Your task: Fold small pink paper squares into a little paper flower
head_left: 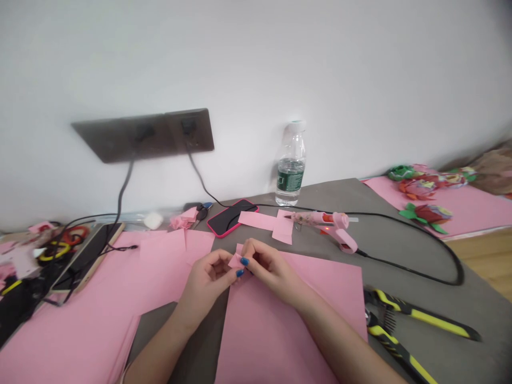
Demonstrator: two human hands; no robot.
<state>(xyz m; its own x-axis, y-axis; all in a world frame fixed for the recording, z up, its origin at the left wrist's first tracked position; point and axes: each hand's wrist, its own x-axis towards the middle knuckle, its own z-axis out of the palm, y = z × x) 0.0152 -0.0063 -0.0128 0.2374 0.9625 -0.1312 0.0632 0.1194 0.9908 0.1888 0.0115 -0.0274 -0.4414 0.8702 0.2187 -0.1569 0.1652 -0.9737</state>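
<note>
Forearms [336, 325]; pinched, folded pink paper [235, 261]

Left hand [206, 278], right hand [274, 270], fingers [229, 279] pinched

The small folded pink paper piece [236, 261] looks matt and creased; the large flat pink paper sheet [296, 309] is matt and smooth. The clear plastic water bottle [293, 151] looks glossy, and its green label [290, 175] has a smooth finish. The pink pistol-shaped plastic glue gun [339, 229] shows a slight sheen. The black pink-rimmed phone [230, 218] has a smooth, glossy screen. Black-and-yellow tool handles [432, 318] look like matt plastic or rubber. The broad grey surface [424, 242] is matt, the white wall [256, 64] smooth and matt, the dark brown rectangular socket panel [162, 140] faintly satiny.
</note>
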